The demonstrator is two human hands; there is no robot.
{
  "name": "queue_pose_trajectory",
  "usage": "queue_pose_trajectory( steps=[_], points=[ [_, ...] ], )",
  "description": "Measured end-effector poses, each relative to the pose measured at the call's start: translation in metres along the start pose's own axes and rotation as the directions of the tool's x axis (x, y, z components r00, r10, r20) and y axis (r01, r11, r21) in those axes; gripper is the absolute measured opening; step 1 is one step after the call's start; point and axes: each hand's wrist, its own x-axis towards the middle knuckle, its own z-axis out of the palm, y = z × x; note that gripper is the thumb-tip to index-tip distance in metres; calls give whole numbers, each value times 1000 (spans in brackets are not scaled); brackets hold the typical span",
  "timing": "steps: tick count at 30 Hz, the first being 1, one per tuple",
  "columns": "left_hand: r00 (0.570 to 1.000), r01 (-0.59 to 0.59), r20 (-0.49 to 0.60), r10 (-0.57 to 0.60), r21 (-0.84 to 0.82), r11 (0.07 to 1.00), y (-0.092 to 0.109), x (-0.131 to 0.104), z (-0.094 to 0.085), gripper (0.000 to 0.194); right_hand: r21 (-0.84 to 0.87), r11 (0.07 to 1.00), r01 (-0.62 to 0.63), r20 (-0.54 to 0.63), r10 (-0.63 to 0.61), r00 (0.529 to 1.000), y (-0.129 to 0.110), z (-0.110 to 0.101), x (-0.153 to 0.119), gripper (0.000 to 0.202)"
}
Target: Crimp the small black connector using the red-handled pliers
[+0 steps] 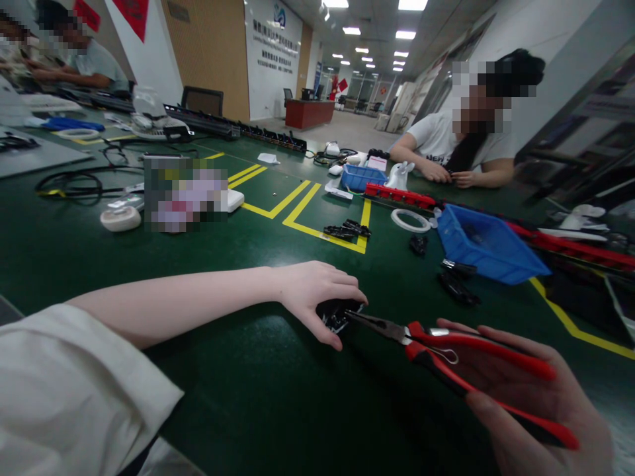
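On the green table, my left hand (320, 294) is wrapped round a small shiny black plastic part (337, 316). Its fingers lie over the far side and the thumb is on the near side. My right hand (546, 396) grips red-handled needle-nose pliers (426, 340), the handles spread apart across the palm. The long jaws point left, and their tips reach the black part beside my left hand. Whether the tips pinch anything cannot be made out. Several similar black parts (347, 230) lie farther back near the yellow tape, and more black pieces (457, 283) lie to the right.
A blue bin (489, 244) stands at right, with a white tape ring (411, 221) to its left. A smaller blue basket (364, 177) and a red strip (399, 197) lie farther back. Black cables (74, 188) are at left. A co-worker (466, 142) sits across the table.
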Motion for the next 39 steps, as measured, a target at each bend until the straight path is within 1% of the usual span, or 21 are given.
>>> queue_pose_trajectory(
  steps=[6,12,16,22,26,29,34,39],
  points=[
    [1000,-14,14,14,33,999,1,0,0,73,-26,999,42,48,-41,998,-1,3,-2,49],
    [1000,-23,15,22,41,999,0,1,0,73,-42,997,63,47,-61,997,2,-1,0,48],
    [999,-36,5,36,41,998,0,1,0,73,-41,998,57,36,-56,998,3,-4,1,46],
    [999,-32,6,32,30,999,2,1,0,71,-77,996,41,18,-40,999,2,-3,3,49],
    [1000,-13,15,12,27,1000,2,1,0,71,-56,998,0,-4,0,1000,0,1,1,50],
    [1000,-8,28,7,32,999,3,1,-1,73,-33,999,-15,2,15,1000,-3,3,0,51],
    [999,18,41,-18,17,1000,3,1,-2,72,-19,1000,-11,-3,11,1000,-3,1,0,51],
    [999,8,39,-9,25,1000,3,1,-1,73,-13,999,-31,-12,31,999,-1,0,1,51]
  ],
)
